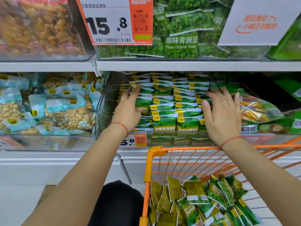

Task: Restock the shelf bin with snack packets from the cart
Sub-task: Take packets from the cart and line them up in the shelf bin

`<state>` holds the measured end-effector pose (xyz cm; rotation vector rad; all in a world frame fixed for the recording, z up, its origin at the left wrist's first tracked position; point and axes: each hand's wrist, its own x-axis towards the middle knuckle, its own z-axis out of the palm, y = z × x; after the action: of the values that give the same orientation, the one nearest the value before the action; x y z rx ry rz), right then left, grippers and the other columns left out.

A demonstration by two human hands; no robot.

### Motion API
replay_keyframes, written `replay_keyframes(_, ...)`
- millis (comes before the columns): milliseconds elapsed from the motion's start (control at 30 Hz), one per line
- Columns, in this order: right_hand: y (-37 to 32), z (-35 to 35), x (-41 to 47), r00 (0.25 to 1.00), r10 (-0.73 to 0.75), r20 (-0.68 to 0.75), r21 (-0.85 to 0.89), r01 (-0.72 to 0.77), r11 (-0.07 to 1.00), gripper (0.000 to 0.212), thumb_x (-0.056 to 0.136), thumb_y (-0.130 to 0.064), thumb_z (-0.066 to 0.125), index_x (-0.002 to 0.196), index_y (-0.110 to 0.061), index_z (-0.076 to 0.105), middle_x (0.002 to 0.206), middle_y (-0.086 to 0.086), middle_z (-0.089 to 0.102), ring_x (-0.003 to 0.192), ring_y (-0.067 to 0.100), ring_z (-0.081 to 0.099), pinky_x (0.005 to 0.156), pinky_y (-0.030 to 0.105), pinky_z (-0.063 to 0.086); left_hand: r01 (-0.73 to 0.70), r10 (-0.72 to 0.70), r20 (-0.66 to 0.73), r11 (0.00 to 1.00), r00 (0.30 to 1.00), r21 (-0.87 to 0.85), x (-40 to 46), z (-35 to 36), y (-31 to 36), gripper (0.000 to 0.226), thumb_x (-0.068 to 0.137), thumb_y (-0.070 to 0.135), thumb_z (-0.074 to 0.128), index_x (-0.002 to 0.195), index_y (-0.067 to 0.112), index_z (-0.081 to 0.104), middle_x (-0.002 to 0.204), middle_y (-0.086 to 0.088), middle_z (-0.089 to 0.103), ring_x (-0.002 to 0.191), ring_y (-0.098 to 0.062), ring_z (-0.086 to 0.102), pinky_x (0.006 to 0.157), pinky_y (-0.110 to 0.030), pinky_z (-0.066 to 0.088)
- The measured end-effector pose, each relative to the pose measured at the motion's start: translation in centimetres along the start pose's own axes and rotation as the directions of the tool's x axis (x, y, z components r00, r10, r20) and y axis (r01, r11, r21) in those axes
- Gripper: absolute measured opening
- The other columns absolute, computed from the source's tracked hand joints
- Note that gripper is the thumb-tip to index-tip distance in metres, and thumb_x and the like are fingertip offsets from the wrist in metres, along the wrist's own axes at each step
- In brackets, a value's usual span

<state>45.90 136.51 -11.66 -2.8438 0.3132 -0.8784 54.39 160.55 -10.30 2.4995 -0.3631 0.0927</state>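
We're in a shop aisle, facing grey shelves lined with clear plastic bins, a pale floor showing low down.

Both arms reach into the middle shelf bin. The left hand lies flat at the left side of the stacked snack packets, fingers straight and pointing away into the shelf, touching the packet edges and gripping nothing. The right hand mirrors it at the right side, fingers spread and relaxed, palm against the packets, a ring on one finger. Red cords circle both wrists.

Between the two hands the green packets sit in tidy rows, standing on edge and leaning back, printed faces toward us, their long sides running left to right across the bin, row behind row into the shelf. Just below the left wrist an orange price tag hangs on the bin front.

Beneath the right forearm stands the orange cart, and in it a loose heap of green packets, tipped every which way, some showing the olive back.

Left of the left hand, a bin of pale blue nut packs. Right of the right hand, a bin of mixed bags, orange and green. Above both hands, an upper bin of green pea packets with a big 15.8 price card, and beside it a bin of amber snacks, blurred.
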Motion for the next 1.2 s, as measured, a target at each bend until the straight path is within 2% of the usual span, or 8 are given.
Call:
replay_keyframes(300,0.0,0.1,-0.1,0.999,-0.019,-0.031,0.008,0.019,1.0,0.059,0.098,-0.045,0.016,0.123,-0.011,0.057,0.13,0.01,0.057,0.138,0.029,0.032,0.118,0.041,0.002,0.031,-0.106,0.282,0.965,0.954,0.259,1.2,-0.8,0.3,0.065,0.101,0.024,0.04,0.152,0.026,-0.001,0.158,-0.016,-0.007,0.136,-0.038,0.034,0.107,-0.04,0.034)
replay_keyframes(533,0.2,-1.8,-1.1,0.978,-0.046,-0.205,0.382,0.124,0.916,0.038,0.099,-0.028,0.031,0.113,-0.007,0.06,0.123,0.011,0.059,0.131,0.029,0.041,0.118,0.027,-0.003,0.006,-0.016,0.1,0.995,0.995,0.104,-2.1,-1.4,0.9,0.073,0.096,0.026,0.052,0.152,0.024,0.005,0.159,-0.011,-0.006,0.145,-0.031,0.006,0.115,-0.038,0.016)
replay_keyframes(700,2.1,-6.4,-4.9,0.915,-0.381,-0.134,0.374,0.403,0.835,0.032,0.099,-0.022,0.035,0.114,-0.004,0.057,0.109,0.014,0.062,0.104,0.022,0.054,0.099,0.032,0.039,-0.315,0.322,-0.075,0.945,0.944,0.093,-6.7,-3.0,5.6,0.045,0.095,0.02,0.052,0.139,0.016,0.044,0.146,-0.007,0.038,0.137,-0.025,0.029,0.111,-0.031,0.021)
replay_keyframes(833,5.0,-8.2,-8.5,0.817,-0.572,0.07,0.259,0.539,0.802,0.031,0.099,-0.028,0.036,0.101,-0.013,0.063,0.08,0.0,0.065,0.059,0.013,0.055,0.052,0.024,0.041,-0.52,0.501,0.339,0.853,0.796,-0.041,-10.9,-1.3,10.8,0.037,0.097,0.032,0.047,0.133,0.024,0.048,0.13,0.001,0.056,0.121,-0.019,0.049,0.099,-0.035,0.041)
replay_keyframes(900,6.3,-8.5,-9.8,0.784,-0.585,0.209,0.167,0.56,0.811,0.03,0.095,-0.026,0.04,0.091,-0.015,0.067,0.061,-0.004,0.059,0.044,0.014,0.051,0.039,0.024,0.035,-0.485,0.332,0.65,0.872,0.684,0.065,-12.3,0.3,12.8,0.041,0.098,0.036,0.046,0.137,0.022,0.044,0.133,-0.001,0.055,0.122,-0.021,0.05,0.097,-0.034,0.044)
replay_keyframes(1000,7.2,-8.2,-11.3,0.719,-0.314,0.62,-0.023,0.416,0.909,0.031,0.098,-0.032,0.034,0.105,-0.019,0.061,0.073,0.001,0.064,0.062,0.021,0.059,0.049,0.028,0.039,-0.312,-0.098,0.801,0.888,0.591,0.339,-13.7,3.1,14.1,0.021,0.1,0.023,0.044,0.105,0.007,0.057,0.125,-0.01,0.057,0.104,-0.02,0.056,0.072,-0.026,0.044)
replay_keyframes(1067,7.9,-7.3,-12.2,0.536,0.001,0.844,-0.156,0.243,0.957,0.032,0.1,-0.036,0.037,0.115,-0.016,0.057,0.096,0.01,0.067,0.088,0.029,0.062,0.069,0.034,0.047,-0.34,-0.117,0.838,0.877,0.532,0.338,-13.9,6.5,14.1,0.03,0.099,0.021,0.046,0.071,0.008,0.047,0.088,-0.012,0.057,0.069,-0.018,0.049,0.053,-0.022,0.036)
replay_keyframes(1200,8.9,-5.3,-15.0,0.258,0.204,0.945,-0.238,0.108,0.965,0.031,0.097,-0.034,0.048,0.097,-0.005,0.057,0.087,0.011,0.059,0.087,0.029,0.056,0.089,0.038,0.046,-0.385,-0.054,0.886,0.887,0.46,0.254,-13.7,14.8,13.2,0.033,0.093,0.032,0.056,0.107,0.003,0.061,0.081,-0.005,0.052,0.072,-0.022,0.052,0.066,-0.035,0.046)
